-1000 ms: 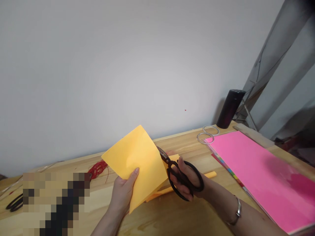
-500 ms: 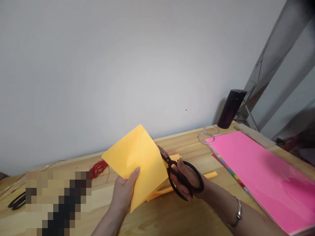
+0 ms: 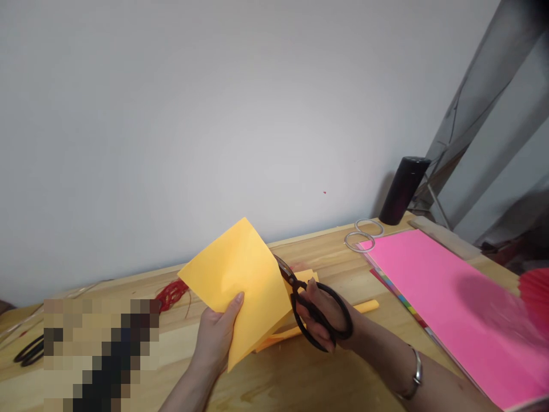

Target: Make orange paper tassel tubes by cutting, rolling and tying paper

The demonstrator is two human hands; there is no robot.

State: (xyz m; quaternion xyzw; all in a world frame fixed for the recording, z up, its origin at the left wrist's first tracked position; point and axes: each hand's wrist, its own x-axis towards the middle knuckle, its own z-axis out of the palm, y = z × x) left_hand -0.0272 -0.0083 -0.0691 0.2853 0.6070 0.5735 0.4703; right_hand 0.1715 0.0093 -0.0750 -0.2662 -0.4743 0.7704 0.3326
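My left hand [image 3: 217,332] pinches a sheet of yellow paper [image 3: 240,274] by its lower left part, thumb on top, holding it tilted above the table. In my right hand [image 3: 319,312] is a pair of black-handled scissors [image 3: 294,280], with thumb and fingers through the large loops. Their blades reach the paper's right edge and are partly hidden behind it. Under the paper, more yellow paper [image 3: 281,337] lies on the wooden table [image 3: 266,389]. A yellow roll [image 3: 366,306] sits just beyond my right wrist.
Pink sheets [image 3: 450,297] lie on the right, with two tape rings [image 3: 360,241] at their far corner. Behind stands a black bottle [image 3: 403,191] near the wall. Red string [image 3: 172,294] and another scissors handle [image 3: 32,350] are on the left. Something red and pleated [image 3: 536,297] shows at the right edge.
The red pleated thing has come into view at the right edge. My right hand and the scissors' handles have shifted very slightly; the yellow paper is almost unmoved.
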